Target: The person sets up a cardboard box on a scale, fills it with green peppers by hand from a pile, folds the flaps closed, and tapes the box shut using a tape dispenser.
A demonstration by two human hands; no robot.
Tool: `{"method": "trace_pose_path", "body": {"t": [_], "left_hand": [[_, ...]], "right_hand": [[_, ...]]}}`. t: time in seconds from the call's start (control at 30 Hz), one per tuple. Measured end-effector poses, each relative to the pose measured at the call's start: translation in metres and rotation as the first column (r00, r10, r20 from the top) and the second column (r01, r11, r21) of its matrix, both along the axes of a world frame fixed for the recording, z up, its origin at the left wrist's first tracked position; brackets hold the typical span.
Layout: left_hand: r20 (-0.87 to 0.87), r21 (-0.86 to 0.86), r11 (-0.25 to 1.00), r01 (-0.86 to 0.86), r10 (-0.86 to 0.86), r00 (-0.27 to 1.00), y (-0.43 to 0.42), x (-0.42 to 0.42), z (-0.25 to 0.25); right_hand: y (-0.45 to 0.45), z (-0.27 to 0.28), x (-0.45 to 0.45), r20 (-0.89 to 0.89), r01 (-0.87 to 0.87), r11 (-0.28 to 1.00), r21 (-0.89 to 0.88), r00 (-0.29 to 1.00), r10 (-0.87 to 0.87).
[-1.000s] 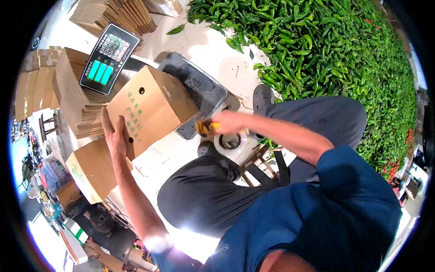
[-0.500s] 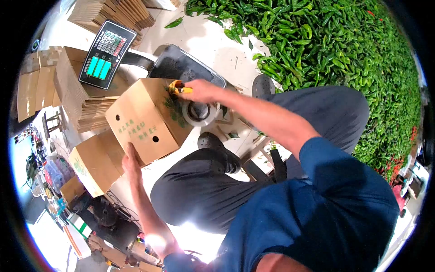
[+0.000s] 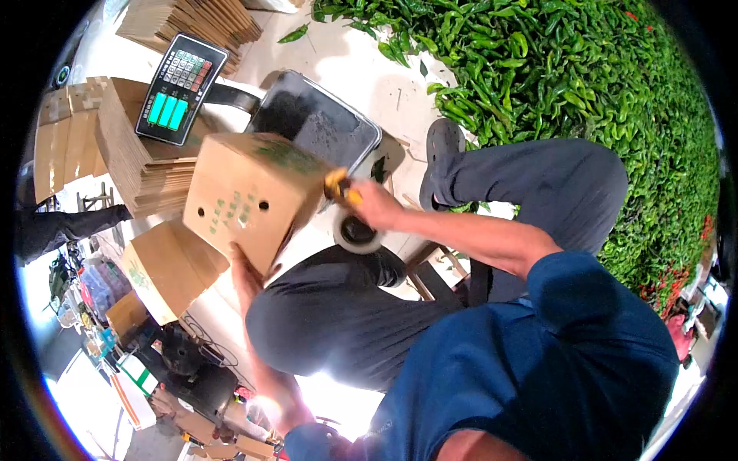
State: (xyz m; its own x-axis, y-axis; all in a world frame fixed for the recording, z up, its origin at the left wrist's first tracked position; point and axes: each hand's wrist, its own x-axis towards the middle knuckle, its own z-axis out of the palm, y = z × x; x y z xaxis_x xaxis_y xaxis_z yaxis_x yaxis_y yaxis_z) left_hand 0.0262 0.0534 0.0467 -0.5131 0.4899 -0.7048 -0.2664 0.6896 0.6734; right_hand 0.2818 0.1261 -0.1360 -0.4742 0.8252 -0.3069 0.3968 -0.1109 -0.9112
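A cardboard box [image 3: 246, 192] with green print and two round holes is tilted in front of my knees. My left hand [image 3: 246, 273] grips its lower edge, with part of the fingers hidden by the box. In my right hand [image 3: 375, 206] is a yellow tape dispenser [image 3: 338, 187], held beside the box's right side and blurred by motion. A large tape roll [image 3: 357, 233] hangs below that hand. I cannot tell whether tape runs from the dispenser to the box.
A platform scale [image 3: 315, 115] with a lit display [image 3: 169, 111] stands beyond the box. Flattened cartons [image 3: 146, 169] are stacked to the left, near another box [image 3: 173, 269]. Green peppers [image 3: 553, 84] cover the floor at right. Another person's dark-trousered leg [image 3: 73, 227] shows at far left.
My right hand and the tape dispenser have moved right and down, off the box's far edge. The box has tilted and shifted slightly. A person's leg has come into view at left.
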Motion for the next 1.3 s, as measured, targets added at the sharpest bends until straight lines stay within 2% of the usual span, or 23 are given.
{"method": "trace_pose_path", "body": {"t": [0.03, 0.07, 0.1, 0.2, 0.23, 0.27, 0.3, 0.33, 0.37, 0.4, 0.43, 0.5, 0.57, 0.7, 0.83, 0.9, 0.97, 1.0, 1.1, 1.13, 1.23, 1.27, 1.3], "left_hand": [[0.104, 0.129, 0.964, -0.233, 0.220, 0.970, -0.011, 0.024, -0.026], [0.183, 0.061, 0.972, -0.226, 0.211, 0.960, -0.011, 0.046, -0.016], [0.262, 0.002, 0.977, -0.214, 0.206, 0.943, -0.008, 0.058, -0.002], [0.554, -0.008, 0.999, -0.050, 0.046, 0.831, -0.006, 0.039, 0.014], [0.310, 0.020, 0.989, 0.149, -0.148, 0.939, -0.026, 0.003, 0.005], [0.240, -0.016, 0.932, 0.362, -0.348, 0.906, -0.034, -0.034, 0.008], [-0.087, -0.070, 0.931, 0.359, -0.364, 0.927, -0.033, -0.043, 0.020], [-0.403, -0.176, 0.932, 0.316, -0.361, 0.841, -0.033, -0.052, 0.033], [-0.429, 0.082, 0.996, 0.043, -0.003, 0.903, -0.049, -0.083, 0.024], [-0.551, 0.083, 0.996, -0.046, 0.084, 0.830, -0.042, -0.102, 0.030], [-0.583, 0.232, 0.972, -0.033, 0.167, 0.795, -0.028, -0.101, 0.019], [-0.554, 0.259, 0.962, 0.090, 0.071, 0.830, -0.007, -0.103, -0.013], [-0.488, 0.033, 0.976, 0.214, -0.171, 0.856, 0.020, -0.095, -0.026], [-0.429, 0.070, 0.975, 0.212, -0.162, 0.889, 0.029, -0.087, -0.021], [-0.500, 0.055, 0.974, 0.222, -0.165, 0.850, 0.030, -0.082, -0.021], [-0.513, 0.013, 0.977, 0.213, -0.177, 0.840, 0.034, -0.077, -0.015], [-0.504, 0.027, 0.975, 0.219, -0.176, 0.846, 0.033, -0.082, -0.019], [-0.518, 0.031, 0.974, 0.225, -0.177, 0.837, 0.034, -0.081, -0.019], [-0.545, 0.004, 0.974, 0.227, -0.188, 0.817, 0.034, -0.088, -0.020], [-0.549, -0.014, 0.975, 0.222, -0.193, 0.813, 0.034, -0.090, -0.021], [-0.637, -0.030, 0.962, 0.271, -0.227, 0.736, 0.045, -0.091, -0.014], [-0.621, 0.019, 0.965, 0.261, -0.193, 0.760, 0.048, -0.093, -0.016], [-0.640, -0.009, 0.963, 0.270, -0.214, 0.738, 0.051, -0.095, -0.016]], "right_hand": [[0.024, 0.016, -0.002, -0.095, 0.053, 0.979, -0.199, 0.993, -0.073], [0.048, 0.004, -0.013, -0.089, 0.130, 0.986, -0.104, 0.986, -0.140], [0.097, 0.018, -0.021, 0.043, 0.021, 0.974, -0.224, 0.999, -0.012], [0.181, 0.012, -0.037, 0.069, -0.368, 0.930, -0.017, 0.927, 0.369], [0.195, 0.029, -0.039, 0.130, -0.430, 0.898, -0.098, 0.889, 0.439], [0.200, 0.025, -0.042, 0.096, -0.443, 0.892, -0.086, 0.888, 0.450], [0.202, 0.017, -0.044, 0.059, -0.459, 0.885, -0.079, 0.884, 0.464], [0.203, 0.013, -0.046, 0.056, -0.461, 0.886, -0.050, 0.884, 0.463], [0.206, 0.008, -0.048, 0.046, -0.469, 0.882, -0.048, 0.881, 0.471], [0.208, 0.003, -0.050, 0.035, -0.479, 0.876, -0.049, 0.876, 0.481], [0.206, -0.002, -0.052, 0.021, -0.492, 0.869, -0.051, 0.870, 0.493], [0.200, 0.012, -0.048, 0.039, -0.488, 0.872, -0.045, 0.871, 0.489], [0.201, 0.013, -0.047, 0.052, -0.503, 0.863, -0.040, 0.862, 0.505], [0.178, 0.008, -0.037, 0.150, -0.534, 0.845, -0.014, 0.835, 0.530], [0.145, 0.026, -0.008, 0.077, -0.590, 0.803, -0.087, 0.800, 0.596], [0.162, 0.023, -0.014, 0.147, -0.662, 0.748, -0.051, 0.736, 0.661], [0.201, 0.028, -0.026, 0.113, -0.766, 0.615, -0.187, 0.605, 0.788], [0.221, 0.022, -0.034, 0.092, -0.844, 0.533, -0.055, 0.528, 0.844], [0.260, 0.052, -0.076, 0.207, -0.953, 0.265, -0.145, 0.232, 0.950], [0.261, 0.063, -0.089, 0.301, -0.954, 0.225, -0.200, 0.159, 0.940], [0.252, 0.059, -0.109, 0.198, -0.999, -0.025, -0.036, -0.032, 0.980], [0.238, 0.064, -0.114, 0.271, -0.975, -0.193, -0.109, -0.216, 0.938], [0.208, 0.025, -0.115, 0.269, -0.974, -0.169, -0.151, -0.205, 0.941]]}}
